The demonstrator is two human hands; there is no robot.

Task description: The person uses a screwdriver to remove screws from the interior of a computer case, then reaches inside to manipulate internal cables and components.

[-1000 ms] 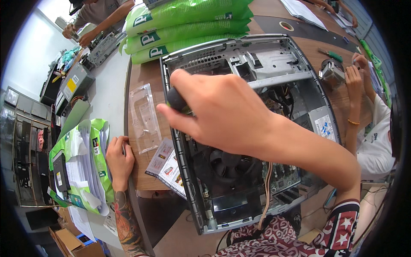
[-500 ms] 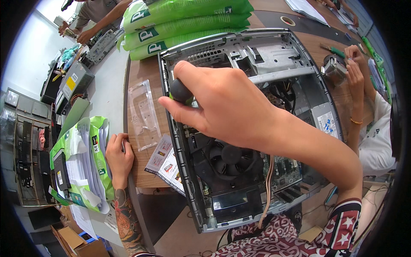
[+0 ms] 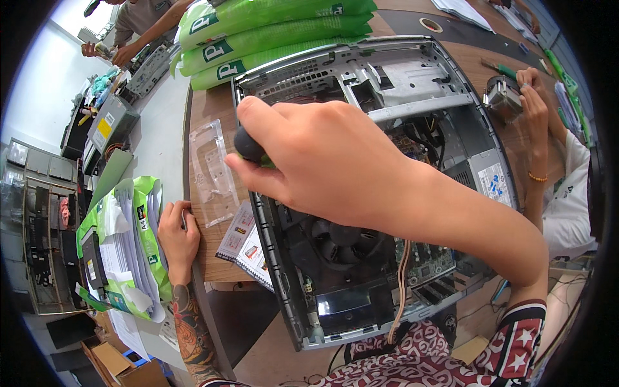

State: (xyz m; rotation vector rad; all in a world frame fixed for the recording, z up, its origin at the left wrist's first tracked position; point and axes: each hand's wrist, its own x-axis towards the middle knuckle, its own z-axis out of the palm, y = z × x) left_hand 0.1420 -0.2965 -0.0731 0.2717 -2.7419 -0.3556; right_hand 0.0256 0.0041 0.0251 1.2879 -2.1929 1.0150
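Observation:
My right hand (image 3: pixel 309 158) is closed around a screwdriver (image 3: pixel 248 146) with a thick black and green handle. It sits over the left rim of an opened desktop computer case (image 3: pixel 264 258); the screwdriver's shaft and tip are hidden beneath the hand. Below my forearm, inside the case, show a black cooling fan (image 3: pixel 345 240), a green circuit board and a pinkish cable (image 3: pixel 402 290). To the left, my left hand (image 3: pixel 179 235) rests on the table edge with loosely bent fingers and the thumb apart, holding nothing visible. A torn green-and-white paper pack (image 3: pixel 145 238) stands beside it.
Stacked green paper packs (image 3: pixel 271 39) border the case's far side. Left of the case lie a clear plastic tray (image 3: pixel 213 171) and a spiral-bound booklet (image 3: pixel 248 248). At right, another person's hands (image 3: pixel 534 100) are near a metal part (image 3: pixel 503 97). Someone else works at far left.
My right hand has shifted left and slightly nearer with the screwdriver, now over the case's left rim. My left hand stays on the table edge. The view has shifted a little.

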